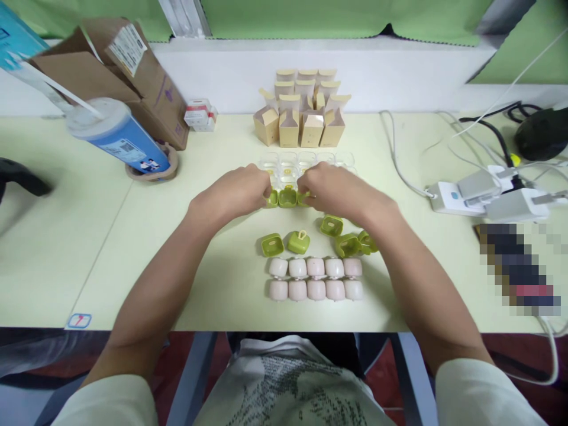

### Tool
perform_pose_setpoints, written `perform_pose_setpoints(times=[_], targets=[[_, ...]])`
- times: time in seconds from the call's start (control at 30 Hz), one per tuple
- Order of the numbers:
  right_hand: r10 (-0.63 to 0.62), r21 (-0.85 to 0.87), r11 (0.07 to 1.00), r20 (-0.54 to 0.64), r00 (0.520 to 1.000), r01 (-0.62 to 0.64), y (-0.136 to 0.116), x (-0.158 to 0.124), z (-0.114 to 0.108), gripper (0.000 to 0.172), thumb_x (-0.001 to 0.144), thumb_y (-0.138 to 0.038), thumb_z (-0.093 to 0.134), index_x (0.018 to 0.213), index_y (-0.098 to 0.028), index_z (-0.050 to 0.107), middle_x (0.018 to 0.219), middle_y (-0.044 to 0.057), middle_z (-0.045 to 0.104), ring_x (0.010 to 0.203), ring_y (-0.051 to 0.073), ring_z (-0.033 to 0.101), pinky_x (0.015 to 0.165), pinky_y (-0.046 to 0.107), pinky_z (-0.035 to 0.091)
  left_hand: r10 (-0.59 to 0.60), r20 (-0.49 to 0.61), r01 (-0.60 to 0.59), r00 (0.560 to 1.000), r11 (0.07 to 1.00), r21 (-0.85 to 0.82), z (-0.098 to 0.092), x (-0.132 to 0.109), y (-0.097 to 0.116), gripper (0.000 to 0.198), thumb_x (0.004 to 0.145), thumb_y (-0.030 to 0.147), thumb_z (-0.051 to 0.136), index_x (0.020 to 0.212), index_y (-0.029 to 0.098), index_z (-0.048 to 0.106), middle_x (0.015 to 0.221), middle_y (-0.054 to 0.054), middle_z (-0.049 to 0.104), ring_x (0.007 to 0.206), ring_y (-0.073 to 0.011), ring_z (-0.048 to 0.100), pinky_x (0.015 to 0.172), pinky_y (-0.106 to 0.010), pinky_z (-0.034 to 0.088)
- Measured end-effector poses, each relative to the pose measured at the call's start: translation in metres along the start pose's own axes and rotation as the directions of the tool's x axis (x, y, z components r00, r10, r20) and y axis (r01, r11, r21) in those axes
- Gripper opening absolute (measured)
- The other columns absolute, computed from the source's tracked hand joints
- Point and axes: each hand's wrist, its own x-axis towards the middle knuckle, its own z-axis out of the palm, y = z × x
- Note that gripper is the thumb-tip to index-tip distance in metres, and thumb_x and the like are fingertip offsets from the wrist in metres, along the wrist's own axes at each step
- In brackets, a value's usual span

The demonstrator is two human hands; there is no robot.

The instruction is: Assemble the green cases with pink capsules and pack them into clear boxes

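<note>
My left hand (251, 186) is closed, with thumb and fingertips pinching a small green cup (272, 199) at the left of a short row. My right hand (326, 186) is also closed, its fingertips on another green cup (303, 199) in the same row. Between them stands a green cup (287, 198) that neither hand covers. Just behind are rows of clear plastic cups (287, 160), partly hidden by my hands. Nearer me lie loose green pieces: an open shell (272, 244), a closed one with a pale loop (299, 242), and several more beside my right forearm.
Two rows of pale pink rounded cases (316, 290) sit near the front edge. Small open cartons (289, 127) stand at the back. Left are a brown box (155, 89) and a tilted blue drink cup (128, 145). A power strip (457, 198) with cables lies right.
</note>
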Motion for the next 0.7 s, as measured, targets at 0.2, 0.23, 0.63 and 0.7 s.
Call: perform_pose_setpoints(times=[0.2,0.23,0.63,0.7], targets=[[0.018,0.066,0.998,0.019,1.000,-0.019,0.018,-0.038,-0.013,0.023,0.101,-0.018,0.072,0.120,-0.021,0.084,0.112,0.010,0.084,0.104,0.030,0.076,0.079,0.037,0.049,0.146,0.077,-0.150,0.986,0.988,0.040,0.000,-0.019,0.010,0.027,0.096,0.029,0.077,0.122,0.023,0.082,0.105,-0.009,0.082,0.096,-0.0289,0.076,0.073,-0.034,0.043],[0.054,0.051,0.997,0.052,0.997,-0.056,0.021,-0.042,-0.011,0.026,0.102,-0.019,0.072,0.125,-0.021,0.084,0.115,0.011,0.084,0.108,0.031,0.077,0.080,0.038,0.050,0.163,0.101,-0.168,0.981,0.985,0.043,0.004,-0.019,0.010,0.031,0.096,0.031,0.078,0.126,0.023,0.082,0.110,-0.010,0.082,0.098,-0.0292,0.076,0.074,-0.034,0.044],[0.142,-0.063,0.989,0.214,0.967,-0.131,0.034,-0.045,0.010,0.034,0.101,-0.006,0.057,0.123,-0.018,0.080,0.122,0.016,0.079,0.105,0.031,0.078,0.078,0.038,0.051,0.268,-0.126,-0.277,0.955,0.959,-0.062,0.007,-0.012,0.021,0.013,0.100,0.029,0.075,0.107,0.023,0.083,0.092,-0.004,0.084,0.083,-0.0237,0.076,0.071,-0.033,0.045],[0.119,0.077,0.989,0.105,0.987,-0.128,0.046,-0.051,0.004,0.027,0.100,-0.015,0.069,0.124,-0.019,0.079,0.118,0.014,0.081,0.104,0.032,0.078,0.081,0.040,0.055,0.270,-0.290,-0.334,0.918,0.922,-0.196,0.007,-0.010,0.026,0.010,0.097,0.024,0.075,0.101,0.022,0.083,0.089,-0.003,0.084,0.085,-0.0222,0.078,0.076,-0.032,0.052]])
